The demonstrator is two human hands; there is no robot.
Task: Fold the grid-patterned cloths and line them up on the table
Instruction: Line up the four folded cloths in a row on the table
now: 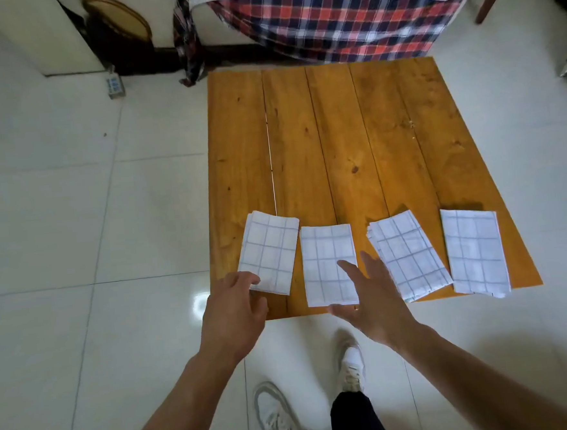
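Four folded white cloths with blue grid lines point(329, 265) lie in a row along the near edge of the orange wooden desk point(337, 137). The left hand point(234, 305) has its fingers point(246, 279) curled, touching the leftmost cloth's near corner. The right hand point(371, 296) hovers with spread fingers point(349, 267) above the second cloth, holding nothing.

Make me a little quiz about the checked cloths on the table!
1. How many folded cloths lie on the wooden table?
2. True or false: the left hand touches the leftmost cloth.
3. Which cloth lies most crooked: (a) second from left, (b) third from left, (c) rightmost?

Key: 1. four; 2. true; 3. b. The right hand, fingers spread, holds nothing.
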